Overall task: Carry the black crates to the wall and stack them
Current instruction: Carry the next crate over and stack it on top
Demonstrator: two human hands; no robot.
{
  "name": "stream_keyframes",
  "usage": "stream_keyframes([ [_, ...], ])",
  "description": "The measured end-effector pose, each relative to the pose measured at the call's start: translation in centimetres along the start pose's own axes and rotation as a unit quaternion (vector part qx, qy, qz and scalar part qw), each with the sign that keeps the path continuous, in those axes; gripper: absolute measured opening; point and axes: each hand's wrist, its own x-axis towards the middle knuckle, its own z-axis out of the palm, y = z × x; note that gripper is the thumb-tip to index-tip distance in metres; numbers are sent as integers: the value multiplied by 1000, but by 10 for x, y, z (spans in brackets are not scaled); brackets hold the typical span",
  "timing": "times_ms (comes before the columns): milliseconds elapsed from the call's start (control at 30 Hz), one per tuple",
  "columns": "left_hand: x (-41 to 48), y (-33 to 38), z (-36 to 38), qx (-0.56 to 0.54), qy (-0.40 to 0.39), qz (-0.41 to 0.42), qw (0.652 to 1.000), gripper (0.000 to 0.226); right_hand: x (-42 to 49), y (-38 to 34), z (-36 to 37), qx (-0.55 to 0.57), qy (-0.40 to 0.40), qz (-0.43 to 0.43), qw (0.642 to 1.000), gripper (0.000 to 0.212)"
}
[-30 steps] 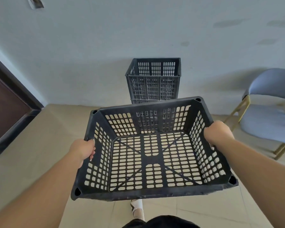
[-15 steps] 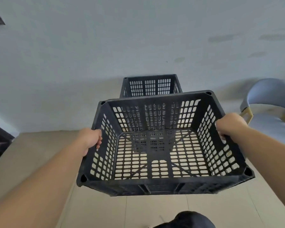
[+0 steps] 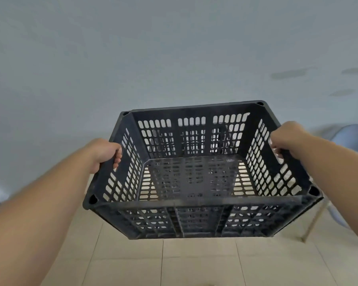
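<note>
I hold a black slotted plastic crate in the air in front of me, close to the pale wall. My left hand grips the handle slot in its left side wall. My right hand grips the handle slot in its right side wall. The crate is empty and tilted slightly toward me. Dark slotted shapes of the stacked crates against the wall show only through the held crate's far wall and floor; most of that stack is hidden behind it.
A blue-grey chair with a thin metal leg stands against the wall at the right, close to the crate's right side. Beige floor tiles lie below. A dark edge shows at the far left.
The crate has risen and come nearer to the wall. It now covers the stacked crates that were visible above its far rim. Both hands keep their grip on the handles.
</note>
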Motion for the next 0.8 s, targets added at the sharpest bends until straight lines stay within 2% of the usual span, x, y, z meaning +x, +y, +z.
stream_keyframes([
  [67, 19, 20, -2, -6, 9, 5, 1000, 27, 31, -20, -4, 50, 20, -28, 998, 83],
  [167, 48, 45, -7, -8, 22, 10, 1000, 26, 63, -52, -7, 33, 37, -52, 997, 87],
  [200, 58, 53, -9, -8, 23, 10, 1000, 25, 72, -62, -9, 26, 35, -43, 998, 78],
  [267, 82, 67, -14, -11, 24, 10, 1000, 25, 92, -84, -11, 21, 42, -41, 998, 46],
  [367, 123, 84, -15, -7, 21, 12, 1000, 25, 126, -108, -4, 18, 48, -52, 997, 23],
  [700, 256, 117, -3, 6, -17, 15, 1000, 31, 213, -157, 36, -4, 89, -29, 996, 22],
  [800, 281, 126, 4, 18, -17, 18, 1000, 30, 231, -168, 44, -35, 99, -20, 994, 15],
])
